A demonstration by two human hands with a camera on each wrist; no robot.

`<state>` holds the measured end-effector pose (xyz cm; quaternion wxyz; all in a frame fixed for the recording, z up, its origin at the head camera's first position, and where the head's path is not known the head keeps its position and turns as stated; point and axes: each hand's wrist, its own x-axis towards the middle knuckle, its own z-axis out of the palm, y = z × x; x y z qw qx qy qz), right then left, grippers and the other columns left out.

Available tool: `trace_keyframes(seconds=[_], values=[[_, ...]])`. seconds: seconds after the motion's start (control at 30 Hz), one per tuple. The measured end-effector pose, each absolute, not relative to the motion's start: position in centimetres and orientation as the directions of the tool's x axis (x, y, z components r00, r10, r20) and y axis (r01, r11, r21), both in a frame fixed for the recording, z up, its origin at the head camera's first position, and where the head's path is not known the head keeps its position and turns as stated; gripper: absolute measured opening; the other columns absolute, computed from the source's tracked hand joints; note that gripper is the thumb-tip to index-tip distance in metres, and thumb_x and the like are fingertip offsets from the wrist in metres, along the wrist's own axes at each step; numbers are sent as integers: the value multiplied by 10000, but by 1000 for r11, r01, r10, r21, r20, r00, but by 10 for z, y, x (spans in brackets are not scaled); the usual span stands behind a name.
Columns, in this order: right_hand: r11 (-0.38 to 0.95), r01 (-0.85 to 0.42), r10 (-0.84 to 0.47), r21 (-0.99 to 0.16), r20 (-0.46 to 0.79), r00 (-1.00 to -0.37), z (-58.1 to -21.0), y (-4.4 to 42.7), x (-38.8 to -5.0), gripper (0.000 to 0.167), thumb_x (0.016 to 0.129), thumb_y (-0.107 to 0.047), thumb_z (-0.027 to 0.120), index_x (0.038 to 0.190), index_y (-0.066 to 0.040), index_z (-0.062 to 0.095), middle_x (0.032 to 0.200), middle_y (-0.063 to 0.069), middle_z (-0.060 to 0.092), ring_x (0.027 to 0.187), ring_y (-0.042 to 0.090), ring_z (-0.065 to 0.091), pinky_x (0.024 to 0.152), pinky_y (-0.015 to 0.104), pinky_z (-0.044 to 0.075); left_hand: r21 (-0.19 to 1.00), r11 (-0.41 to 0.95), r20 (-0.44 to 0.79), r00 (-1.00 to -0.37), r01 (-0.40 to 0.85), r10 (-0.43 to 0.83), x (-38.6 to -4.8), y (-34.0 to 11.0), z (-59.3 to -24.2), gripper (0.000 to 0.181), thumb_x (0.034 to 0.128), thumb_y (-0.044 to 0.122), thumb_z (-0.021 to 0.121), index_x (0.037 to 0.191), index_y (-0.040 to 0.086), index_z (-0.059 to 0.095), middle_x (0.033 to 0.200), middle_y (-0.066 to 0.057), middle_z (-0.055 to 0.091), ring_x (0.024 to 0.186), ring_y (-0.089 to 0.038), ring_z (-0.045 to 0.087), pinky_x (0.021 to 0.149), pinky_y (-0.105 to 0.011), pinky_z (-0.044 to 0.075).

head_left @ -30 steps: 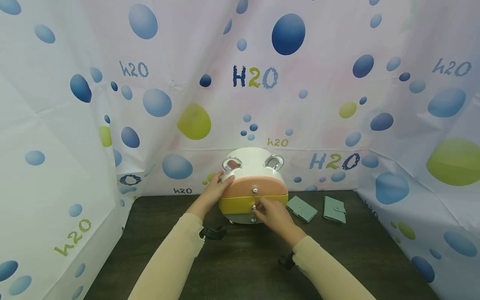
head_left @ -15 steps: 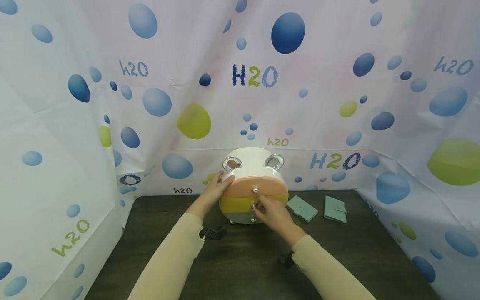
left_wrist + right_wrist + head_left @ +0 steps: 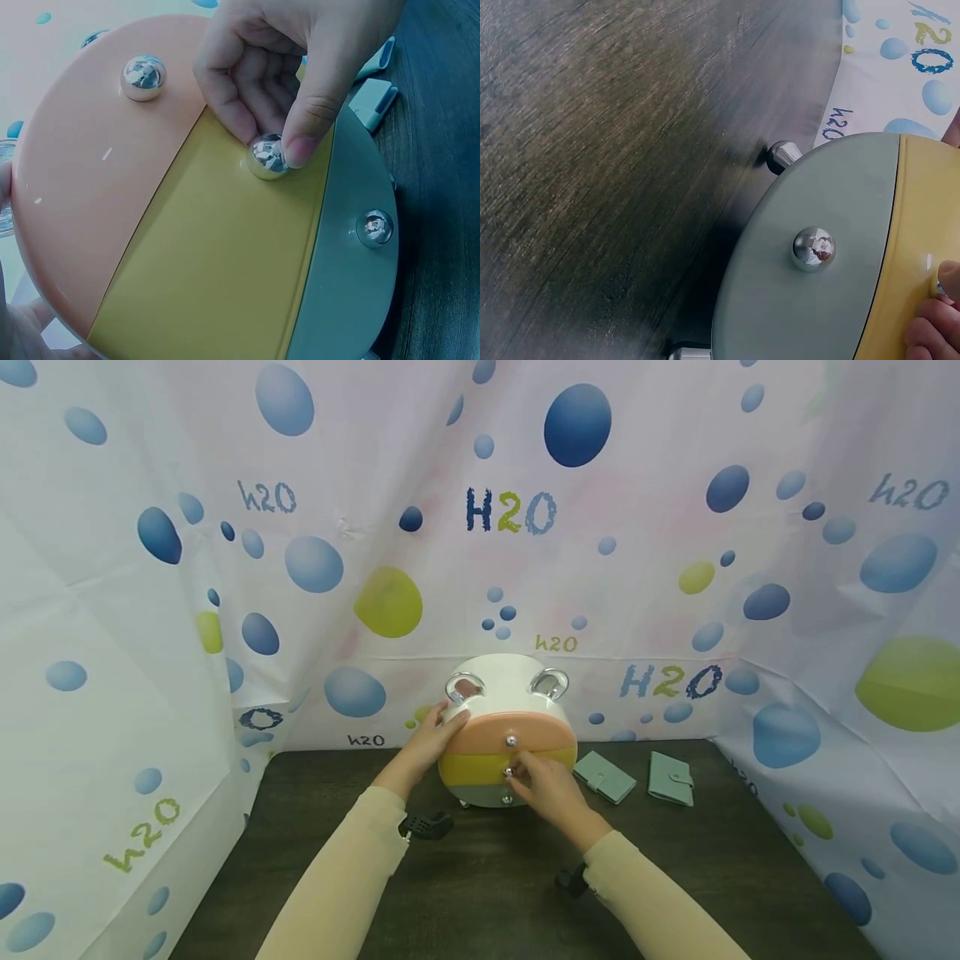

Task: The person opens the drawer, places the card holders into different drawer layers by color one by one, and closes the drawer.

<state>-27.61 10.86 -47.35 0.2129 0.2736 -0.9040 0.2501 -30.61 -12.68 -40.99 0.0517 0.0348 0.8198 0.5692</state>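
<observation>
A round drawer box with a white shell stands at the back middle of the table. Its front has an orange drawer, a yellow drawer and a grey-green drawer, each with a silver ball knob. In the left wrist view, my right hand pinches the yellow drawer's knob between thumb and fingers. The yellow front looks flush with its neighbours. My left hand rests against the box's left side, a fingertip at the orange front's edge; part of it is hidden behind the rim.
Two pale green card wallets, a left one and a right one, lie right of the box. Two chrome loops rise from the box's top. The dark wooden table meets a printed curtain behind.
The yellow drawer, standing slightly out a second ago, has gone back in flush, with my right hand still on its knob. My left hand stays in place.
</observation>
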Motion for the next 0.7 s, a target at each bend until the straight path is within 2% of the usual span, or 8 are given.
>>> trace_keyframes(seconds=[0.37,0.6,0.7], values=[[696,-618,-362,-367,564,-742,-481,112,-273,249,842,-160,829,1007,-157,643,906,-48,729,813,106,695,735,308,576,943,334,-42,-992,-1,117,-305,-126,-409,915,948,628,538,1608,119,162,1630,-222,189,1493,-406,183,1174,-589,216],[733,-574,-348,-365,523,-778,-487,115,-266,219,846,-180,819,874,-167,602,826,-61,682,747,111,654,679,299,556,940,342,-37,-992,6,117,-304,-126,-409,914,953,624,531,1609,114,150,1632,-222,180,1495,-402,177,1178,-580,215],[742,-562,-357,-366,494,-793,-490,116,-265,220,844,-185,820,865,-171,602,828,-58,689,744,110,659,679,301,560,938,346,-34,-992,9,118,-303,-127,-409,919,953,624,529,1610,111,142,1633,-225,175,1496,-406,173,1177,-582,216]])
